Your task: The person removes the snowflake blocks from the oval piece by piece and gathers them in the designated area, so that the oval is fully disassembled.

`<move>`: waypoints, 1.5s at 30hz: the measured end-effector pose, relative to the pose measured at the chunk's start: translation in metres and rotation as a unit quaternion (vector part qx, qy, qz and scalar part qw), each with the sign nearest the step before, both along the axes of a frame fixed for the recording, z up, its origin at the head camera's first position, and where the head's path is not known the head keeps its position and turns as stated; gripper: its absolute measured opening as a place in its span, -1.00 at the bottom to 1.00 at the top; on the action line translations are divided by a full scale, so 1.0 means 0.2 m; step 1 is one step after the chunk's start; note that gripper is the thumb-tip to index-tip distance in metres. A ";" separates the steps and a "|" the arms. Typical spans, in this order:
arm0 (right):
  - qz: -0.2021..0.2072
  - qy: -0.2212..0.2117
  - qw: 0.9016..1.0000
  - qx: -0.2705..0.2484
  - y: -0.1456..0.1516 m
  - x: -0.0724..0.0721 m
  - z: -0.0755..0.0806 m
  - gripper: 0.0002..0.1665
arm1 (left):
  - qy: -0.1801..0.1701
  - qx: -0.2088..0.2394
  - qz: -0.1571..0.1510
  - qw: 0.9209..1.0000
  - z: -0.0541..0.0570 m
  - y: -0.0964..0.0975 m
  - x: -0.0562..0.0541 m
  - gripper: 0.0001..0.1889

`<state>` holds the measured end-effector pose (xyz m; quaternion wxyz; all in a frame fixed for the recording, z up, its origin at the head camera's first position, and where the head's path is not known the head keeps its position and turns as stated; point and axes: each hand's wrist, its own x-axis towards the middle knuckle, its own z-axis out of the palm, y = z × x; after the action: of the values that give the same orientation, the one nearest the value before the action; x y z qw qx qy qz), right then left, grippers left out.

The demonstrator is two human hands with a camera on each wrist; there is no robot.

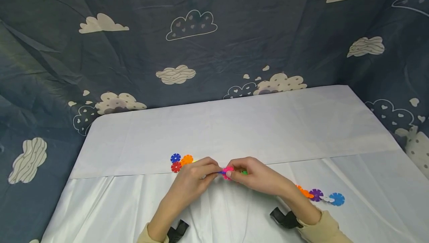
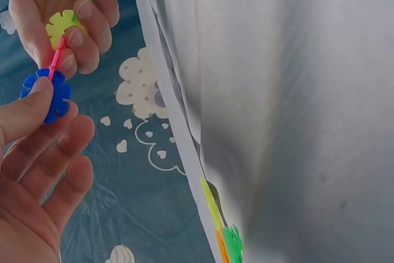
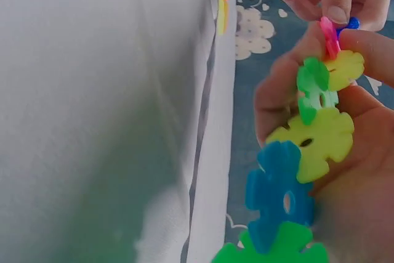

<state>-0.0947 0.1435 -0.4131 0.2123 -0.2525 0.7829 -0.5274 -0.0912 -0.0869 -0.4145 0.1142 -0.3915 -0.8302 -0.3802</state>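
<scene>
My left hand (image 1: 193,176) pinches a blue flower-shaped disc (image 2: 60,98) between thumb and finger. A pink disc (image 3: 329,35) is slotted against it, seen edge-on in the left wrist view. My right hand (image 1: 258,176) holds the chain beyond the pink disc: a yellow disc (image 3: 346,69), a green disc (image 3: 314,81) and another yellow disc (image 3: 326,143). Further along in the right wrist view come a larger blue disc (image 3: 271,183) and a bright green one (image 3: 277,250). Both hands meet above the white table, and fingers hide parts of the pieces.
Left of the hands lie a dark blue disc (image 1: 175,157), a red disc (image 1: 176,167) and an orange disc (image 1: 187,159). Past the right forearm are orange discs (image 1: 305,192), a purple disc (image 1: 316,195), a white disc (image 1: 327,199) and a light blue disc (image 1: 337,199).
</scene>
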 end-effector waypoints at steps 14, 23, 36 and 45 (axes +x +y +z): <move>-0.038 0.031 0.999 0.012 -0.01 0.01 0.00 -0.86 | -0.003 -0.017 0.005 1.000 -0.01 0.00 0.00 -0.83; -0.057 0.041 0.997 0.017 -0.02 0.02 -0.01 -0.85 | 0.008 -0.009 0.001 1.000 -0.02 -0.01 -0.01 -0.83; -0.062 0.060 0.996 0.027 -0.04 0.02 -0.01 -0.91 | 0.020 -0.006 -0.014 1.000 -0.01 -0.03 -0.02 -0.82; -0.079 0.072 0.994 0.019 -0.04 0.03 0.00 -0.79 | 0.022 -0.015 -0.011 1.000 0.00 -0.03 -0.02 -0.88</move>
<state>-0.0895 0.1356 -0.4137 0.1179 -0.2228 0.8237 -0.5079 -0.0959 -0.0933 -0.4153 0.1222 -0.4109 -0.8286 -0.3600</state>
